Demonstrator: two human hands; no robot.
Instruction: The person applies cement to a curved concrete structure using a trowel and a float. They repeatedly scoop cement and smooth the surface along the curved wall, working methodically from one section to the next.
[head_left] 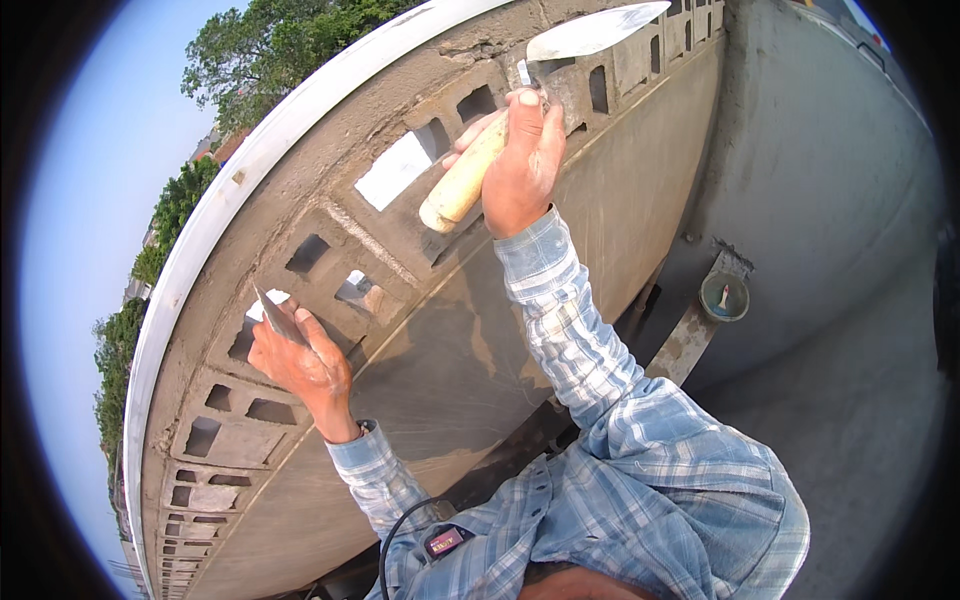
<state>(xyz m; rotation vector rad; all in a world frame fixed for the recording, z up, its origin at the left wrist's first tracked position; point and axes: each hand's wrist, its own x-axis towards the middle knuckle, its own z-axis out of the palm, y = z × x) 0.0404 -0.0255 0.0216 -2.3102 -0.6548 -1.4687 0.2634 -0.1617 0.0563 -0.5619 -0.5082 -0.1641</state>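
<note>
Landmark: the grey cement-rendered parapet wall with rows of rectangular vent openings (400, 270), running from lower left to upper right; every place below is given against it.

Wall cap: a pale, smooth coping strip (215, 215) lies along the wall's far edge, with trees and sky beyond it.

Left hand: the left hand (300, 360) rests on the wall's upper band, beside a vent opening in the lower-left stretch. Its fingers are closed on a small flat grey metal blade (277, 318), pinched against the render with its edge touching the wall.

Small blade axis: it lies roughly along the wall's run, its tip pointing up and left toward the coping.

Right hand: the right hand (520, 165) is raised higher and further right along the wall, wrapped tightly round the pale wooden handle of a pointed steel trowel (590, 35).

Trowel axis: the handle slants down-left from the fist; the blade reaches up-right, over the wall's top edge, with its point aimed away from the left hand.

Which hand is nearer: the left hand touches the wall through its blade; whether the trowel blade touches the render or hovers over it cannot be told.

Gap between hands: several vent openings apart.

Floor side: a round green dish-like object on a grey plank (724, 296) lies near the wall's foot, right of the right sleeve.
</note>
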